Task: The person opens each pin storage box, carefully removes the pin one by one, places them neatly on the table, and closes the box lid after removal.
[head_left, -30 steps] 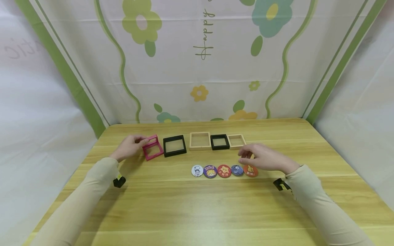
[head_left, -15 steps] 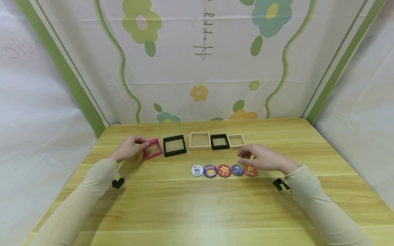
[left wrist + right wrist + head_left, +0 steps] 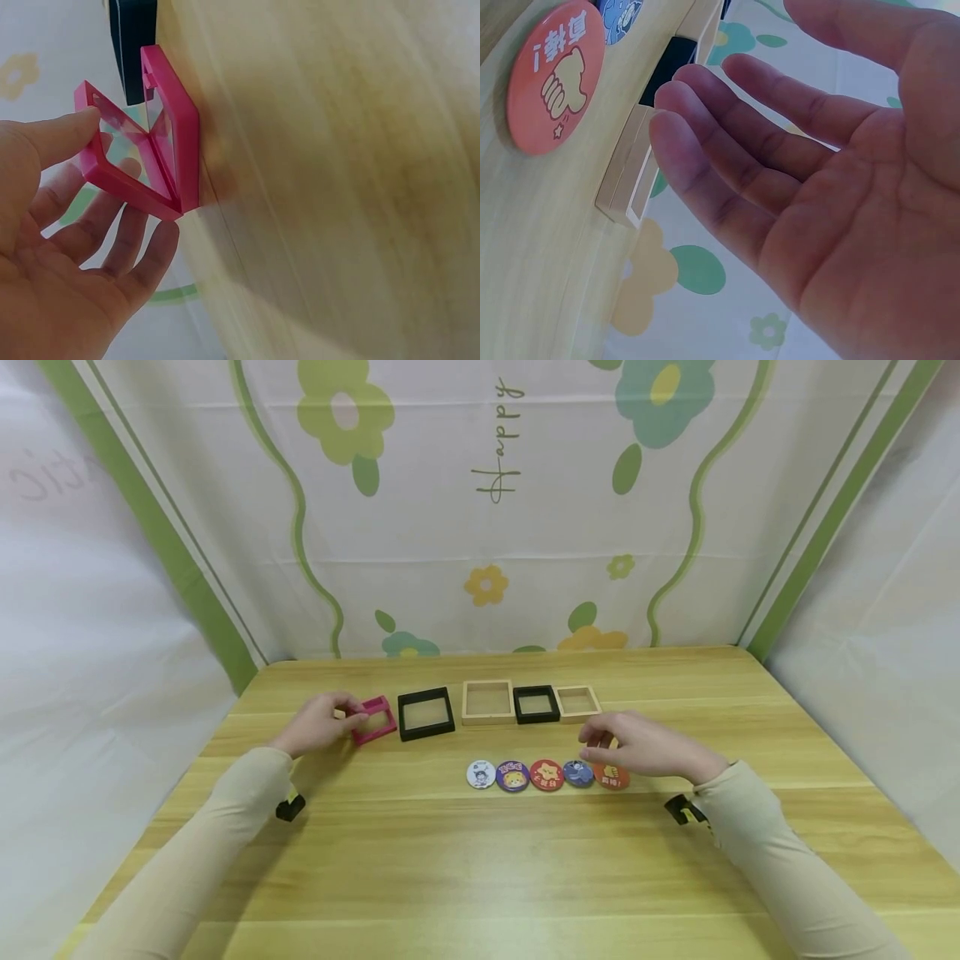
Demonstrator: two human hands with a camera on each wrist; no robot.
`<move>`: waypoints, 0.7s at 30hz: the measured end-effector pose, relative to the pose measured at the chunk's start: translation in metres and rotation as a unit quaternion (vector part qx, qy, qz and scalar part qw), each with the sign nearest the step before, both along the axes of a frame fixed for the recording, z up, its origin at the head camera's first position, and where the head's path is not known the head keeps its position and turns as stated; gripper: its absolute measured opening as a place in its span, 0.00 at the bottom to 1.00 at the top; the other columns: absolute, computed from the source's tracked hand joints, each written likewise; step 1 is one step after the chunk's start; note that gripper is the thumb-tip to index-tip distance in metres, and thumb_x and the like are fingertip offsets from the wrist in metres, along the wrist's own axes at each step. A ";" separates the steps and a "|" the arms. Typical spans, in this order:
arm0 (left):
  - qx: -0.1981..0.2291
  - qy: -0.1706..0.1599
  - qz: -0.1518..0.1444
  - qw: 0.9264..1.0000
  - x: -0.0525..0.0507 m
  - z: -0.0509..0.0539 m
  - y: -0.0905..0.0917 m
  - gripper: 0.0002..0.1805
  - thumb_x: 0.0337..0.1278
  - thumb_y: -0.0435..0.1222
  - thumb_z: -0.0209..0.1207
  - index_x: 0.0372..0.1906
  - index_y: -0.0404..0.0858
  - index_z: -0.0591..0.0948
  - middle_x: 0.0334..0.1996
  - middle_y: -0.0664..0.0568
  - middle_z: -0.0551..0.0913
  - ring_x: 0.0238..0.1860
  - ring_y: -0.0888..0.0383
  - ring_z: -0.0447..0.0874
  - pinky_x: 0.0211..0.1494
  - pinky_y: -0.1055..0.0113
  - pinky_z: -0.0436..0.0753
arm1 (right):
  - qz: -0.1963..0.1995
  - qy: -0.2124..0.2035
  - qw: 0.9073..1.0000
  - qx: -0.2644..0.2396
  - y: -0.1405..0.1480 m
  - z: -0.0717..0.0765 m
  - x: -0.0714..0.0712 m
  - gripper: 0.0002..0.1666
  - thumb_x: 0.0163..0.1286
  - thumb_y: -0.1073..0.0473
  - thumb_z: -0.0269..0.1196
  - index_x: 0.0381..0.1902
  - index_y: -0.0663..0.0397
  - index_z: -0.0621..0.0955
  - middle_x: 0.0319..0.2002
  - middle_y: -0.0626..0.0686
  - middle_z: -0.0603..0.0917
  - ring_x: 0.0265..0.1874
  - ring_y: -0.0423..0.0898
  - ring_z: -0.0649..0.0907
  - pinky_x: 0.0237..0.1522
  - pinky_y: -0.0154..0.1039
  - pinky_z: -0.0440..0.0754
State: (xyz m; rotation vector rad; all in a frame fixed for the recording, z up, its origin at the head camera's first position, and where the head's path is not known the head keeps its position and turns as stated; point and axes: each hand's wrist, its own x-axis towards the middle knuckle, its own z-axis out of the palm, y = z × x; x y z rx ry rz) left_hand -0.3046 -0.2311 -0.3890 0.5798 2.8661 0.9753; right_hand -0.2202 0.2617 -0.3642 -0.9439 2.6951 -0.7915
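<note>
At the left end of a row of frames, my left hand (image 3: 318, 724) pinches one half of a pink hinged display frame (image 3: 374, 736). In the left wrist view that frame stands in a V, one half against the table and the other raised between thumb and fingers. Clear film shows inside both halves. My right hand (image 3: 641, 745) hovers with loosely bent fingers and holds nothing. Beneath it lies a red badge with a thumbs-up (image 3: 559, 82), partly covered by the hand in the head view. Beside that one lie a blue badge (image 3: 578, 774) and a red star badge (image 3: 547, 775).
Right of the pink frame stand a large black frame (image 3: 426, 734), a large wooden frame (image 3: 487, 720), a small black frame (image 3: 537, 718) and a small wooden frame (image 3: 578, 717). A purple badge (image 3: 513, 777) and a white badge (image 3: 481, 774) continue the badge row. A flowered cloth (image 3: 420, 527) rises behind the table.
The raised half of the pink frame has tilted, and the frame's outline looks shorter in the head view. My left hand has shifted slightly right. The right hand has hardly moved.
</note>
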 end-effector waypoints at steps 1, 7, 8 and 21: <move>-0.002 0.002 0.002 1.000 -0.001 -0.001 0.001 0.09 0.67 0.36 0.61 0.43 0.32 0.84 0.40 0.46 0.83 0.46 0.47 0.78 0.52 0.49 0.77 | -0.003 0.000 1.000 0.001 0.000 0.000 0.000 0.13 0.74 0.54 0.61 0.46 0.58 0.82 0.36 0.43 0.82 0.37 0.41 0.81 0.39 0.39 0.80; -0.013 0.016 -0.005 1.000 -0.003 -0.004 0.002 0.07 0.65 0.35 0.63 0.40 0.35 0.84 0.39 0.48 0.83 0.45 0.47 0.78 0.52 0.47 0.77 | -0.004 -0.003 1.000 0.001 0.001 -0.001 0.001 0.14 0.74 0.54 0.61 0.46 0.59 0.81 0.35 0.43 0.81 0.36 0.42 0.80 0.39 0.40 0.80; -0.016 0.019 -0.010 1.000 -0.003 -0.004 0.002 0.07 0.65 0.35 0.63 0.40 0.34 0.84 0.39 0.48 0.83 0.45 0.47 0.78 0.52 0.47 0.77 | -0.002 -0.004 1.000 0.000 0.001 -0.001 0.001 0.14 0.74 0.53 0.61 0.46 0.59 0.81 0.36 0.43 0.81 0.36 0.42 0.80 0.38 0.40 0.80; -0.062 0.055 -0.041 0.996 -0.006 -0.009 0.005 0.03 0.61 0.32 0.65 0.37 0.37 0.87 0.32 0.52 0.82 0.34 0.52 0.74 0.37 0.60 0.74 | 0.005 -0.001 1.000 0.009 0.001 -0.002 -0.001 0.14 0.73 0.54 0.61 0.46 0.60 0.82 0.36 0.43 0.81 0.36 0.42 0.80 0.39 0.40 0.80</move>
